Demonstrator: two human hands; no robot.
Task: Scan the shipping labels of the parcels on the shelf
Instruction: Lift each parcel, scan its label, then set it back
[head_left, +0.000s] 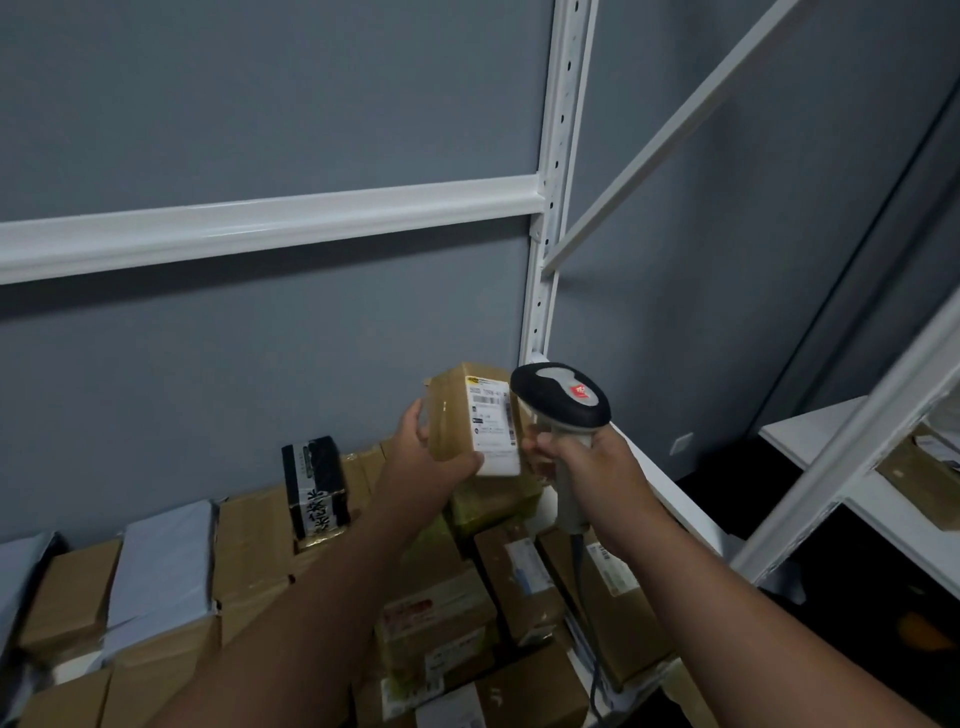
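The left hand grips a small brown parcel from its left side and underneath, thumb on the near lower corner, holding it raised above the pile on the shelf. A white shipping label with a barcode near its top faces the camera on the parcel's right half. Just right of it, the right hand is wrapped around the grey handle of a barcode scanner, whose black head with a grey top and a red sticker sits right beside the label; whether it touches the parcel I cannot tell. A cable hangs from the handle's base.

Below the two hands, many cardboard parcels lie packed together on the shelf, several with labels up. Further left stand grey poly mailers between boxes, and a black box with white characters stands upright near the far wall. White shelf uprights and beams frame a grey wall. On the right, a second shelf unit carries another brown parcel
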